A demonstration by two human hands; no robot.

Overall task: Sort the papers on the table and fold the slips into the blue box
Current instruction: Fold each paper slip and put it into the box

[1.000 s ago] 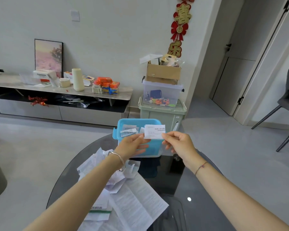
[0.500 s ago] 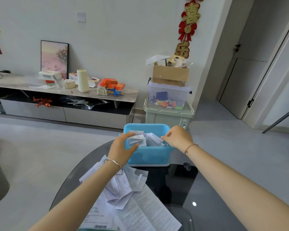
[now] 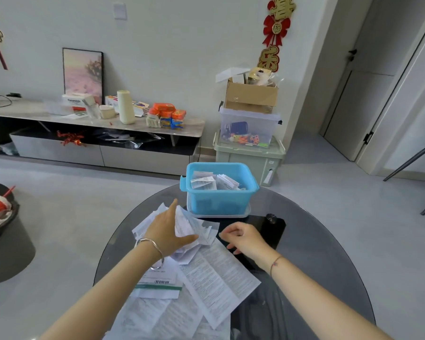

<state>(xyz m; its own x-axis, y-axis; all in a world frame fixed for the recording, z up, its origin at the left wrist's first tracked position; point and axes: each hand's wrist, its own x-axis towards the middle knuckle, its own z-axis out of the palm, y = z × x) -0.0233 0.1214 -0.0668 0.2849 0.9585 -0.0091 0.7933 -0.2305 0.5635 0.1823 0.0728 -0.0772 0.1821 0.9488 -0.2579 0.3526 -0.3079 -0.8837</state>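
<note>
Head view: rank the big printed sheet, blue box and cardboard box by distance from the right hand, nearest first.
1. Big printed sheet, on the table right beside the right hand.
2. Blue box, at the table's far edge.
3. Cardboard box, atop the stacked bins beyond the table.

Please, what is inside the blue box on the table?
The blue box holds several folded white slips, piled loosely. The slips cover its bottom, so anything beneath them cannot be seen.

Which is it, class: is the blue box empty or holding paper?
Holding paper: folded white slips lie inside the open-topped blue box.
</note>
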